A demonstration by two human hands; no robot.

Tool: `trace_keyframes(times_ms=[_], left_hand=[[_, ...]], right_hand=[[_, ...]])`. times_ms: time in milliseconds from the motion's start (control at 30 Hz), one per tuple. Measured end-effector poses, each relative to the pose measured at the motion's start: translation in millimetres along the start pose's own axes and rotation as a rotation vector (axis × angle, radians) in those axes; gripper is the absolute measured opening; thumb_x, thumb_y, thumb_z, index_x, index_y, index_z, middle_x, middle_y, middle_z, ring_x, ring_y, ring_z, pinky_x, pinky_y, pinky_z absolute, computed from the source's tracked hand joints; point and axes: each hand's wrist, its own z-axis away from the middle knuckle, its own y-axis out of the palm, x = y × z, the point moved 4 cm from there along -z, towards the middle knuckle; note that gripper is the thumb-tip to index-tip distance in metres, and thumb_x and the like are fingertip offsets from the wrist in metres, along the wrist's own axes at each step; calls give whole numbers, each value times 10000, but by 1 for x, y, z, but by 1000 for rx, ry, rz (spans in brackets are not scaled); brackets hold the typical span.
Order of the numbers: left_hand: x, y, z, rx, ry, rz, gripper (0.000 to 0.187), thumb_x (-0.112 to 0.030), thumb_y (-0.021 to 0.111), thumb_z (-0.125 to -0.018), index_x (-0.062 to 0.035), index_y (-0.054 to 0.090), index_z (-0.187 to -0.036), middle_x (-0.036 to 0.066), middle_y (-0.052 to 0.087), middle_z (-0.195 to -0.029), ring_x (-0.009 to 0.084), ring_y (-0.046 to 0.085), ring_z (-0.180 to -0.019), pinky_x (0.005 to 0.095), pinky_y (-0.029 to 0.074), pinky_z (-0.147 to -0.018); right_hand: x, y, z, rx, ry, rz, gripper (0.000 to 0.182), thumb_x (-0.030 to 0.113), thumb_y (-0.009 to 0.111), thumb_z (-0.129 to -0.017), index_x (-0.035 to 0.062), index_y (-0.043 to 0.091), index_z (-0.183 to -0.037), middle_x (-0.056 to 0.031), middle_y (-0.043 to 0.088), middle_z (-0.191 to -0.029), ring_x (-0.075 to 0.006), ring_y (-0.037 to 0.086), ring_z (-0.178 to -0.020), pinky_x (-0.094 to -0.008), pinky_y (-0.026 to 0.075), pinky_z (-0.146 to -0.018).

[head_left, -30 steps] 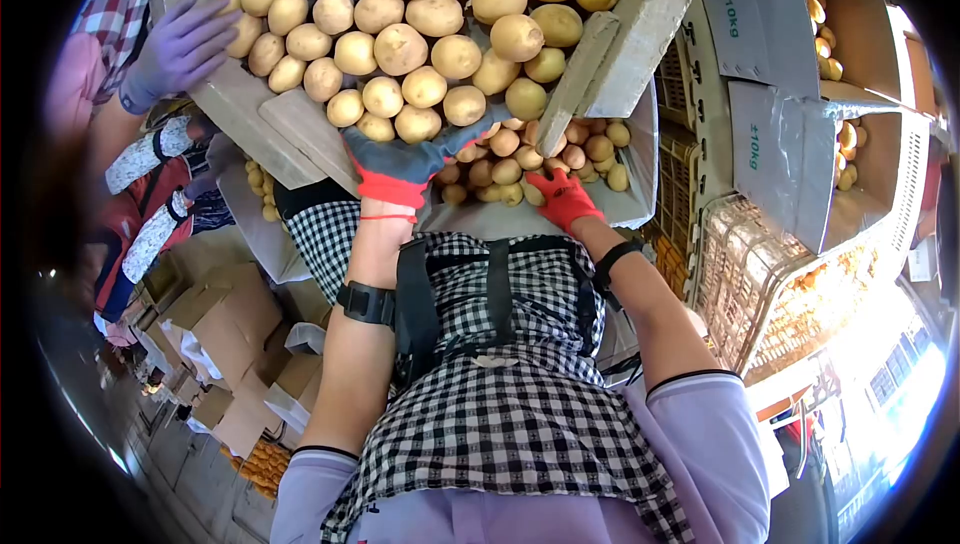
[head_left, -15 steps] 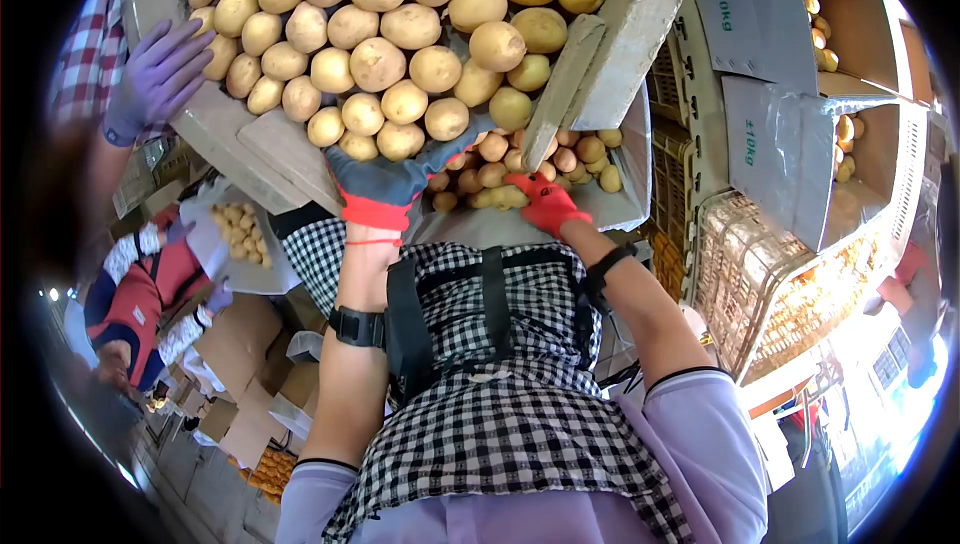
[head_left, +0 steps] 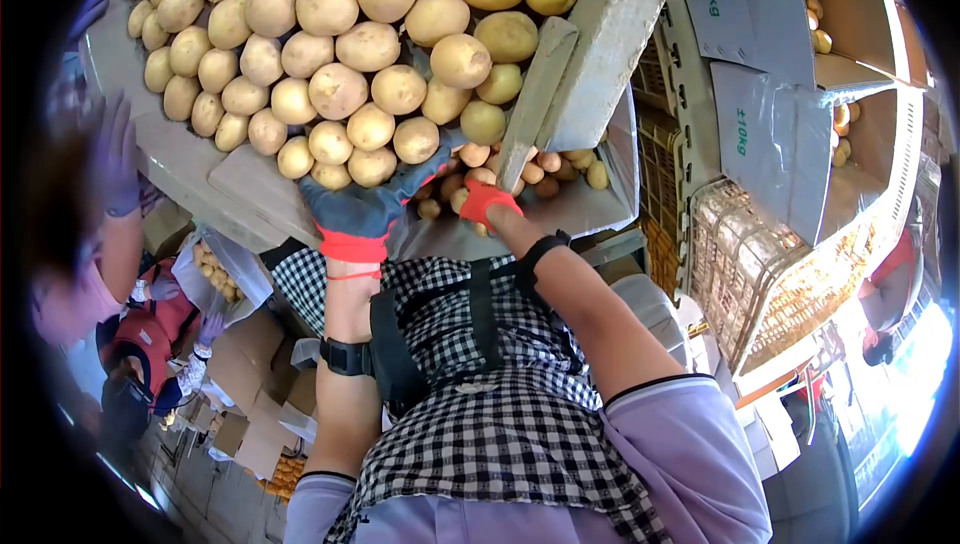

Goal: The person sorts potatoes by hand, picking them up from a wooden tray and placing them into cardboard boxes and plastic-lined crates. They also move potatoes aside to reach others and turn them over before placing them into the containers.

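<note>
My left hand [head_left: 358, 212], in a grey and red glove, is at the lower lip of a sloping table, fingers and thumb spread wide against the lowest potatoes [head_left: 371, 167]. My right hand [head_left: 487, 202], in a red glove, reaches down into a lined box [head_left: 590, 206] below the lip. It is over smaller potatoes [head_left: 548, 162] there, with one potato beside its fingers. Its fingertips are partly hidden, so I cannot make out a grip. Many pale yellow potatoes cover the sloping table [head_left: 160, 149] above my hands.
A padded wooden divider [head_left: 537, 94] stands right of the potatoes. On the right are cartons [head_left: 770, 149] with potatoes and a plastic crate [head_left: 745, 259]. A co-worker's purple-gloved hand [head_left: 118, 159] is at the left; another person [head_left: 150, 334] works beyond, near a lined box of potatoes.
My right hand has moved left within the lower box. The view has shifted, so the table and potatoes sit further left. The co-worker's hand at the left has come off the table potatoes.
</note>
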Motion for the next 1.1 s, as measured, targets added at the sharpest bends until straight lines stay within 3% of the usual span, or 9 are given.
trace_keyframes(times_ms=[400,467,500,700,800,833,933,1000,1100], left_hand=[[3,-5,-1,-86,-110,204,1004,-227,892,-794,-176,249,-1563,83,390,-1586,266,375,-1461,569,358,-1193],[-3,-8,6,70,444,-912,866,-375,793,-887,-181,288,-1563,75,397,-1588,280,387,-1457,586,392,-1171],[-3,-8,10,69,443,-913,866,-375,793,-887,-181,288,-1563,75,397,-1588,280,387,-1457,586,392,-1171],[-4,0,2,-85,-35,124,883,-436,763,-899,-173,269,-1582,80,394,-1600,294,402,-1450,590,397,-1166],[3,-23,-1,-41,-89,339,742,-610,547,-970,-190,375,-1556,90,353,-1634,397,294,-1494,827,248,-1110],[0,-2,1,-76,-55,89,898,-448,759,-900,-178,257,-1594,75,342,-1639,297,389,-1461,573,321,-1211],[-11,10,4,-50,284,-759,973,-474,834,-808,-128,316,-1556,95,427,-1571,289,425,-1434,531,338,-1196],[-19,28,9,-38,693,-1572,1051,-500,910,-717,-78,375,-1517,114,512,-1504,280,461,-1406,489,355,-1181],[-12,10,3,-43,681,-1810,1078,-576,931,-638,-56,455,-1452,117,556,-1440,305,503,-1345,480,382,-1159]], right_hand=[[-19,27,-20,-177,-101,-97,589,432,640,-858,126,613,-1361,-189,647,-1341,-332,607,-1257,-424,506,-1030],[-11,19,-5,-183,-130,-44,642,470,638,-854,105,607,-1382,-183,617,-1399,-327,607,-1256,-417,491,-1049],[-5,18,-4,-182,-131,-44,642,470,638,-854,105,607,-1382,-183,617,-1399,-327,607,-1256,-417,491,-1049],[68,31,17,-82,254,121,874,738,677,-732,105,647,-1334,-159,606,-1404,-327,570,-1271,-388,438,-1094],[77,42,9,-74,316,300,705,655,668,-787,125,681,-1251,-137,650,-1329,-315,603,-1213,-393,462,-1064],[75,40,10,-45,288,337,650,627,665,-805,131,692,-1223,-130,664,-1303,-310,614,-1194,-395,470,-1053],[67,23,9,106,76,384,488,545,655,-860,150,726,-1140,-108,709,-1228,-298,647,-1136,-400,495,-1022],[2,70,-56,15,-521,386,455,519,649,-882,154,746,-1137,-123,732,-1190,-316,668,-1123,-412,517,-995],[28,-21,58,220,-360,-106,620,576,655,-906,86,679,-1285,-136,703,-1259,-295,636,-1196,-413,489,-1022]])
